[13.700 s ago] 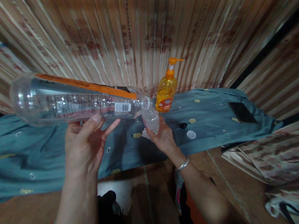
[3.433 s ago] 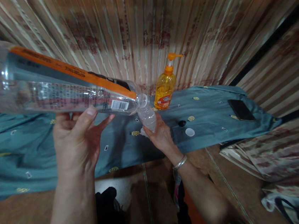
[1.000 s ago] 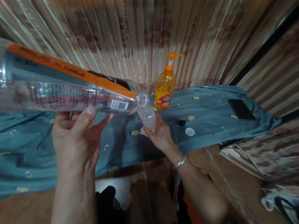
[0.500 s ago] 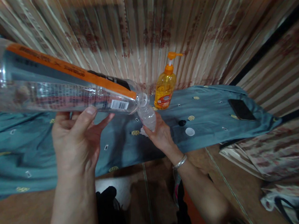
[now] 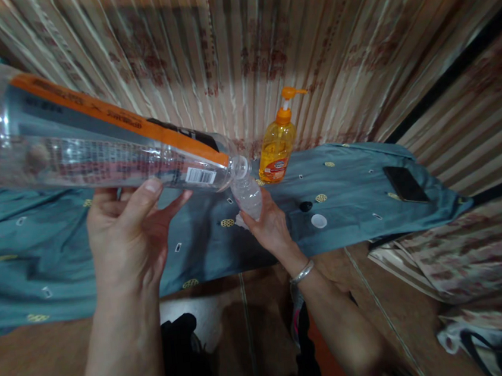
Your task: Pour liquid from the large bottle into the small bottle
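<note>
My left hand [image 5: 132, 230] is closed round the underside of a large clear plastic bottle [image 5: 141, 163] with an orange and grey label. That bottle lies tilted, its neck low and to the right. Its mouth meets the mouth of a small clear plastic bottle [image 5: 248, 194], which my right hand [image 5: 266, 222] grips by its lower part. Whether the two mouths touch or one sits just above the other, I cannot tell. Behind them an orange pump bottle [image 5: 276, 149] of yellow liquid stands upright. Right of my right hand lie a black cap [image 5: 305, 206] and a white cap [image 5: 319, 221].
A teal patterned cloth [image 5: 203, 247] covers the narrow table. Towards its right end lies a black phone [image 5: 405, 183]. A striped, flowered curtain [image 5: 166, 59] hangs close behind, and a dark bar [image 5: 454, 71] slants along the right. Below is a tiled floor [image 5: 230, 333].
</note>
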A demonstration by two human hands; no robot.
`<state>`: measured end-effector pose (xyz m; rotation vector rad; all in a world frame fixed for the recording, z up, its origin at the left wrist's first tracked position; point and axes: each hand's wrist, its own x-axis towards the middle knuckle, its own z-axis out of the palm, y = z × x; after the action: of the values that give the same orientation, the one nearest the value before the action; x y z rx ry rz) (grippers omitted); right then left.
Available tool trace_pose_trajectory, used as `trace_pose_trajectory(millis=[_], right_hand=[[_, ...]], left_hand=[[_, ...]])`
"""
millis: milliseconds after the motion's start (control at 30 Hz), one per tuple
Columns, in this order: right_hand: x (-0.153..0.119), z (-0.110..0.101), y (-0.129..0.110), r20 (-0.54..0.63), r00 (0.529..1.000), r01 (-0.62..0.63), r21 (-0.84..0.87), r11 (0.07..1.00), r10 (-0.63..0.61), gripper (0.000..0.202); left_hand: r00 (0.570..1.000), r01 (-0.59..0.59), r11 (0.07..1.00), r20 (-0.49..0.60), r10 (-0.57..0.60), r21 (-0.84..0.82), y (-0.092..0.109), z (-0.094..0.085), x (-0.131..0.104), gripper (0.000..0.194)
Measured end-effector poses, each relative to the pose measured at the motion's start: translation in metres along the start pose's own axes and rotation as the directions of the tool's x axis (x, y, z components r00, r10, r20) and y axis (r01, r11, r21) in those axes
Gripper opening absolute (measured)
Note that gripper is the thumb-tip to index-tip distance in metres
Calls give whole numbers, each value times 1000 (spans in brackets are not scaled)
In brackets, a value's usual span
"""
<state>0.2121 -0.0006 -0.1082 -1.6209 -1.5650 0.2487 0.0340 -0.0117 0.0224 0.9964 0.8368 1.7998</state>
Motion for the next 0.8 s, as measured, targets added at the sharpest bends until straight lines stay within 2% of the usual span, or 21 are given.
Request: trace_pose_trajectory(millis=[500,800], right_hand=[[-1,1,0,-10,1000,5,8,1000,-5,61],[-1,-1,-2,7,1000,-11,18,1000,10,62]], left_hand=[[999,-17,1000,42,16,23,-2,-2,0,30],[1000,-3,1000,-3,3,-1,-1,-2,1,32]])
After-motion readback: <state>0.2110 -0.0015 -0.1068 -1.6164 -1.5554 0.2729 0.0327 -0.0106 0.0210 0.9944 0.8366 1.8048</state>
